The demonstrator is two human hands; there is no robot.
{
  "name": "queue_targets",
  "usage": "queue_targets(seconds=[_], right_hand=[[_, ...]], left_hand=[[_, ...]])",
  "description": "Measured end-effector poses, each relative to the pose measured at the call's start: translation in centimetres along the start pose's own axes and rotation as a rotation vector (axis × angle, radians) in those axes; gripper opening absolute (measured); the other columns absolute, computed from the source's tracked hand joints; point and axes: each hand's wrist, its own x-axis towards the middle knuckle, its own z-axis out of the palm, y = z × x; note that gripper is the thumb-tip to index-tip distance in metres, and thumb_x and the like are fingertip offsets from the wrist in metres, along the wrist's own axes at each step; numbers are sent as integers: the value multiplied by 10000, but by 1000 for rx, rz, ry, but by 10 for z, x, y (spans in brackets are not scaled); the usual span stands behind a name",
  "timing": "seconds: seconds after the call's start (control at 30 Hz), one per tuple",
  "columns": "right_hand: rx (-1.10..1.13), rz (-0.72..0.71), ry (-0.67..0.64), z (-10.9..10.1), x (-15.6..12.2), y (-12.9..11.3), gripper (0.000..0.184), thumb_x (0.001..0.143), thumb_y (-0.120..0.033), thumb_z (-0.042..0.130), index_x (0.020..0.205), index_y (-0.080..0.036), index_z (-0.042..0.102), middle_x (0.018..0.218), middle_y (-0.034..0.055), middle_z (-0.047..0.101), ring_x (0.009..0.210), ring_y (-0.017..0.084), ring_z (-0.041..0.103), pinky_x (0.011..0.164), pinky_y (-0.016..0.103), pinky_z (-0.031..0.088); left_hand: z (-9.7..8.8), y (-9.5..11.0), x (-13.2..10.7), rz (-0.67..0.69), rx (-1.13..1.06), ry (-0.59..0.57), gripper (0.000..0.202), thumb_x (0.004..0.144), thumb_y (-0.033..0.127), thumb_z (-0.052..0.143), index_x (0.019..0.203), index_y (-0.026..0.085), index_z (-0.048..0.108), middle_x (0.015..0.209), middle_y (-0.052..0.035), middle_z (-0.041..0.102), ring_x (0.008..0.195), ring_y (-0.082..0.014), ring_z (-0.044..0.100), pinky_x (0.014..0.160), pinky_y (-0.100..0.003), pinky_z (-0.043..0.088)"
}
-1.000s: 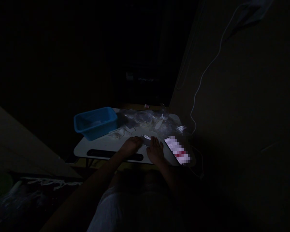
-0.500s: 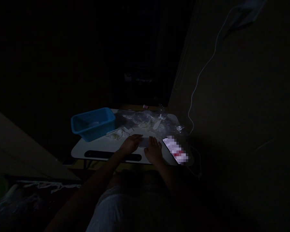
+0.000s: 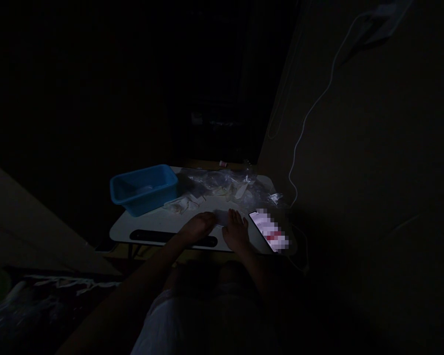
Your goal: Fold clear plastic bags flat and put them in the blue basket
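Observation:
The room is very dark. My left hand (image 3: 197,227) and my right hand (image 3: 236,230) rest close together on a small white table (image 3: 148,224). Between them lies a small clear plastic packet (image 3: 220,216), which both hands touch. The left hand's fingers curl at the packet's left end. The right hand lies flat with its fingers stretched over the packet's right end. More small packets (image 3: 181,203) lie just beyond the left hand.
A blue plastic tub (image 3: 144,188) stands at the table's back left. Crumpled clear plastic bags (image 3: 225,183) fill the back. A lit phone (image 3: 269,230) lies at the right, by a white cable (image 3: 307,118) on the wall.
Both hands have stayed on the packet with only slight shifts. The left hand's fingers have curled in a little more at the packet's end.

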Motion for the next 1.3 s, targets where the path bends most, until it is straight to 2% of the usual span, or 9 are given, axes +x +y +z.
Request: queue_targets(seconds=[0.13, 0.27, 0.43, 0.6, 0.77, 0.97, 1.1, 1.2, 1.3], right_hand=[[15, -4, 10, 1, 0, 0, 606, 770, -242, 330, 1339, -74, 206, 1392, 97, 255, 1283, 201, 168, 1017, 410, 117], [26, -1, 9, 2, 1, 0, 609, 767, -245, 333, 1338, -75, 208, 1390, 102, 260, 1280, 205, 175, 1014, 416, 122], [28, -1, -1, 0, 1, -1, 607, 767, -248, 334, 1335, -69, 215, 1392, 101, 256, 1281, 205, 170, 1017, 412, 113], [4, 11, -17, 0, 1, -1, 607, 771, -246, 340, 1341, -86, 204, 1396, 96, 247, 1286, 195, 158, 1016, 405, 115], [-1, 5, -3, 0, 1, -1, 606, 770, -240, 344, 1340, -85, 206, 1389, 99, 264, 1282, 203, 170, 1014, 409, 117], [1, -2, 5, 1, 0, 0, 603, 775, -249, 354, 1338, -87, 212, 1390, 107, 260, 1283, 198, 168, 1015, 396, 116], [26, -2, 23, 2, 1, 1, 618, 759, -246, 377, 1339, -106, 216, 1401, 97, 234, 1291, 199, 141, 1017, 390, 114], [54, -7, 57, 2, 0, 3, 654, 731, -249, 427, 1336, -111, 220, 1414, 105, 188, 1299, 208, 97, 1008, 387, 139], [118, -17, 116, 3, 1, 5, 664, 700, -251, 478, 1316, -127, 264, 1411, 113, 193, 1297, 221, 96, 992, 391, 185]], left_hand=[[-3, 0, -1, 15, 104, -20, 223, 814, 140, 416, 995, 117, 544, 987, -118, 591, 907, -182, 550, 794, -312, 449], [-10, 1, -1, 8, 208, -109, 205, 818, 129, 416, 978, 109, 543, 958, -126, 597, 847, -191, 566, 734, -322, 454], [-11, -1, 0, -29, 228, -178, 175, 820, 129, 418, 937, 106, 547, 910, -115, 605, 801, -184, 573, 686, -302, 455], [-6, -3, 1, -104, 194, -101, 184, 813, 131, 429, 960, 123, 540, 919, -100, 602, 803, -176, 573, 671, -281, 455], [-5, -9, 9, -69, 214, -124, 216, 797, 96, 430, 979, 107, 546, 903, -122, 608, 794, -192, 584, 656, -302, 462], [-2, -15, 24, 39, 223, -147, 341, 789, 63, 408, 1112, 124, 496, 1094, -139, 565, 900, -177, 572, 723, -298, 462], [-4, -13, 28, 3, 225, -152, 376, 760, 68, 433, 1121, 143, 506, 1148, -118, 545, 946, -192, 547, 738, -310, 459], [-9, -11, 28, -62, 147, -88, 396, 726, 104, 482, 1118, 146, 522, 1115, -101, 569, 947, -202, 531, 751, -312, 450], [-13, -10, 27, -145, -8, 38, 335, 724, 153, 490, 1046, 157, 581, 990, -76, 625, 896, -197, 529, 777, -321, 429]])
